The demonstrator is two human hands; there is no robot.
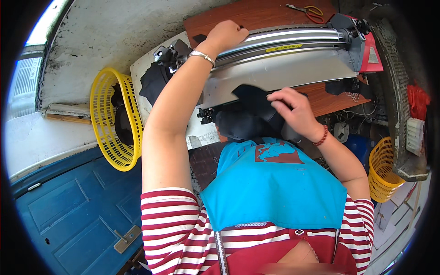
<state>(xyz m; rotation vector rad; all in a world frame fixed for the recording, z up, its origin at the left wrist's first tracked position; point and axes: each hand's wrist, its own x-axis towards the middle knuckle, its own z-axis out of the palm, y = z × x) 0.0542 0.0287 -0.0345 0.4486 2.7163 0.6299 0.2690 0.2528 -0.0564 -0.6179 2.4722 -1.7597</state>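
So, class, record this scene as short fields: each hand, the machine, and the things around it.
Left hand: by the roller of the machine, fingers curled; grip unclear
Right hand: pinching a thin black piece
Machine: silver, with red end cover
Scissors: on brown tabletop beyond the machine
Left basket: yellow, something dark inside
Right basket: yellow, at the picture's right side

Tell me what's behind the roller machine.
Beyond the roller machine: a brown tabletop, scissors with red and yellow handles toward the right, and a small dark piece beside the left hand. Anything directly behind the rollers or that hand is covered.
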